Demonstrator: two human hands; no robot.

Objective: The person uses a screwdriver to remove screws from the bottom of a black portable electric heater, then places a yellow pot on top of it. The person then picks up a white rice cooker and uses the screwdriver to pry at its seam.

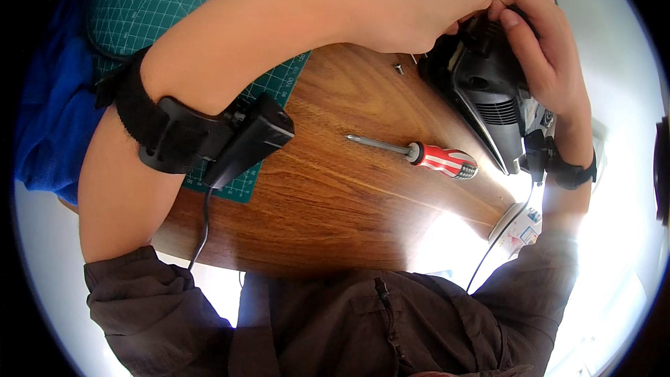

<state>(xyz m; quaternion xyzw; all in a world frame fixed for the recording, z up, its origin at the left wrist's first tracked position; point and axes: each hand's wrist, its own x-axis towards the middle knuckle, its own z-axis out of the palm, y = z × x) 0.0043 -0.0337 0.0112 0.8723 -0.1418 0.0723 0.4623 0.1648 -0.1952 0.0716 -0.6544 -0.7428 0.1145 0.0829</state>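
At the far right of the table lies a black plastic appliance [481, 80] with a slotted vent and a glossy edge. My left hand [426, 3] reaches across to its far end, fingers curled and mostly hidden behind the knuckles. From the right, my right hand [541, 38] bends over the same end, thumb and fingers closed close to the left fingertips. What either hand pinches there is too small and covered to make out. A screwdriver [440, 159] with a red, white and black handle rests on the wood nearer me, and a small screw [398, 68] lies beside the appliance.
A green cutting mat [279, 84] with grid lines covers the left of the wooden table [342, 202]. Blue cloth [49, 126] hangs at the left edge. Black strapped devices [251, 141] with cables sit on both forearms. A white printed item [516, 229] is at the right.
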